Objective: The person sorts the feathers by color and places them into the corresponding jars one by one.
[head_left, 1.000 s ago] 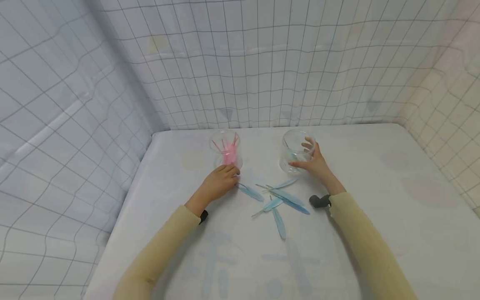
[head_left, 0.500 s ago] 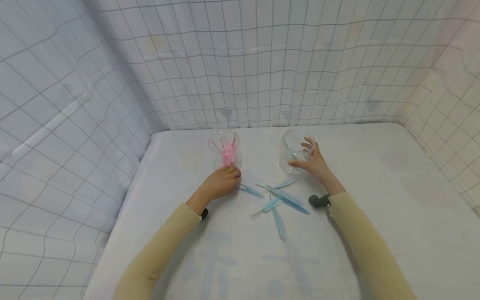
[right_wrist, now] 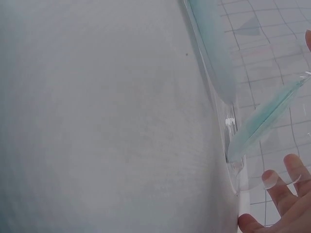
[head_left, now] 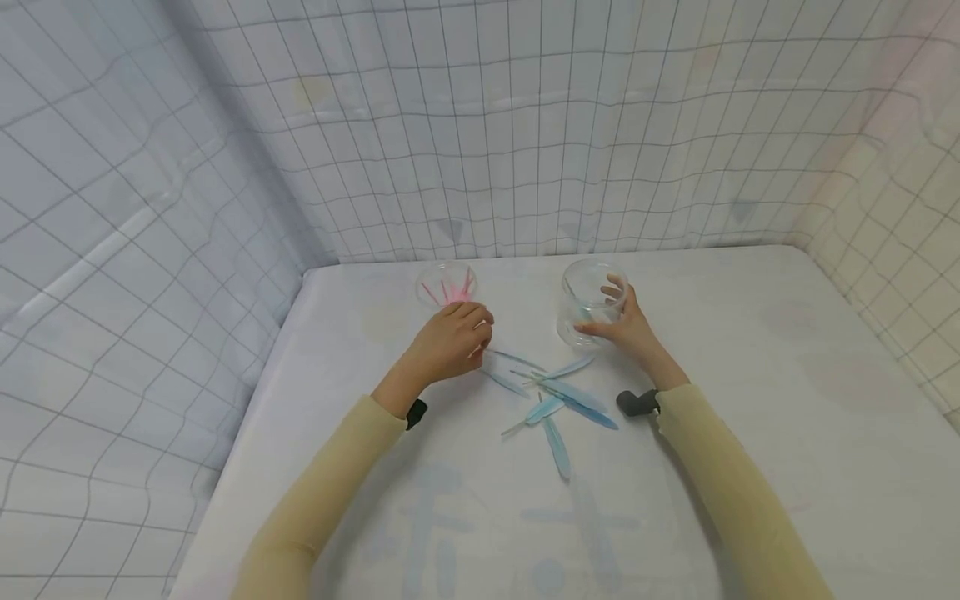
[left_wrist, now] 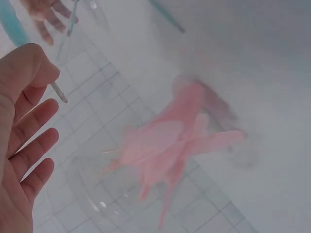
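Evidently, a light-blue feather [left_wrist: 13,27] is pinched near its quill end by the left hand [head_left: 452,340], just left of mid-frame in the head view, the other fingers being loosely extended. The right-hand clear jar [head_left: 567,323], right of centre, is cupped by the right hand [head_left: 632,327] with spread, half-curled fingers. The left-hand clear jar [head_left: 422,290], holding pink feathers [head_left: 456,294], could be nudged if the left hand were swung carelessly; the slim quill might be twisted by a loose pinch.
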`<state>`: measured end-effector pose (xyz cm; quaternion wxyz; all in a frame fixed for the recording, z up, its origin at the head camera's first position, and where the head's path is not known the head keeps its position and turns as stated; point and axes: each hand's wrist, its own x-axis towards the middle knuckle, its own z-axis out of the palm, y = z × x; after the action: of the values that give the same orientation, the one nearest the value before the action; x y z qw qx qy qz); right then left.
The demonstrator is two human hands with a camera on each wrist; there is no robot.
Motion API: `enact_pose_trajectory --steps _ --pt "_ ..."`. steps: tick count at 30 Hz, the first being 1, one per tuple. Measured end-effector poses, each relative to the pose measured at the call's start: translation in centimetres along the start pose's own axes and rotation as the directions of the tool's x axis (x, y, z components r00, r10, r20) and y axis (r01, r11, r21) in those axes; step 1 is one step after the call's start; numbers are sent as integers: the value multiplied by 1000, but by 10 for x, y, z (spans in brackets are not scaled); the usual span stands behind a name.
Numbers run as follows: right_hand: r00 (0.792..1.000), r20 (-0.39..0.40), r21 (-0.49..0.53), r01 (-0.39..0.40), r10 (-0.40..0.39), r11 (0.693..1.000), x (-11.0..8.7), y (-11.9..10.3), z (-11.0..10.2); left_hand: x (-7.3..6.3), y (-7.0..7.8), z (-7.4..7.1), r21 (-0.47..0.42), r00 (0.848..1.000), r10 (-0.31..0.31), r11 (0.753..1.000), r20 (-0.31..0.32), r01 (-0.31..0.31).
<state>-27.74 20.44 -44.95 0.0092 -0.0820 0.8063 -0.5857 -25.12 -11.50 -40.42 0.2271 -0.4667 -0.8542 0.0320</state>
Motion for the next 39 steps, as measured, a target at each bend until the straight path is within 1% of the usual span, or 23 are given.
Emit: enact_pose_trajectory --steps 3,7,9,10,12,14,16,18,20,22,24,27,29,30,32,34,36,37,38,39 --pt "1000 -6 1 0 0 1000 5 10 -2 22 -2 -10 -5 999 -6 1000 -49 5" --pt "1000 -12 14 18 -18 1000 10 20 -2 55 -2 -17 12 995 2 1000 -95 -1" --pt "1000 -19 16 20 -20 1000 10 21 0 71 -2 -19 54 995 0 999 -101 5" --pt "1000 -22 18 20 -19 1000 10 21 1 80 -2 -18 94 996 -3 995 -94 11" --pt "1000 -28 16 9 -9 1000 11 21 4 98 -4 -19 193 999 -15 981 -51 25" --pt "999 -32 13 -6 6 1000 11 22 8 114 -7 -20 318 999 -37 948 16 30" --pt "999 -36 9 -16 17 1000 11 22 10 130 -10 -21 415 994 -54 910 92 11" --pt "999 -43 8 -24 24 1000 11 22 13 142 -12 -21 479 986 -61 878 154 -20" --pt "999 -39 9 -22 23 1000 12 23 16 151 -13 -22 520 978 -66 853 197 -47" --pt "1000 -26 7 -9 9 1000 14 23 18 156 -12 -22 552 973 -67 831 221 -68" --pt "1000 -16 8 3 -2 1000 17 24 20 160 -11 -21 570 972 -65 818 228 -79" --pt "1000 -5 6 17 -17 1000 17 26 21 160 -6 -16 565 972 -53 820 229 -88" --pt "1000 -2 9 25 -25 1000 18 27 22 158 -3 -13 546 976 -34 833 215 -91" --pt "1000 6 13 26 -26 1000 16 23 22 156 -2 -11 535 977 -27 840 213 -93" --pt "1000 12 17 28 -28 999 16 23 22 152 0 -9 510 980 -16 856 198 -89" --pt "1000 10 14 26 -26 1000 16 23 22 147 0 -8 458 985 -17 886 170 -63" --pt "1000 8 7 24 -24 1000 16 23 21 140 0 -7 392 989 -39 920 142 -20" --pt "1000 0 -1 27 -27 1000 19 28 21 136 -1 -7 345 991 -59 938 121 13" --pt "1000 -9 -6 29 -29 1000 19 28 20 132 -2 -7 286 991 -87 957 103 55" --pt "999 -16 -9 30 -30 1000 20 28 19 127 -3 -7 224 989 -118 970 85 97"
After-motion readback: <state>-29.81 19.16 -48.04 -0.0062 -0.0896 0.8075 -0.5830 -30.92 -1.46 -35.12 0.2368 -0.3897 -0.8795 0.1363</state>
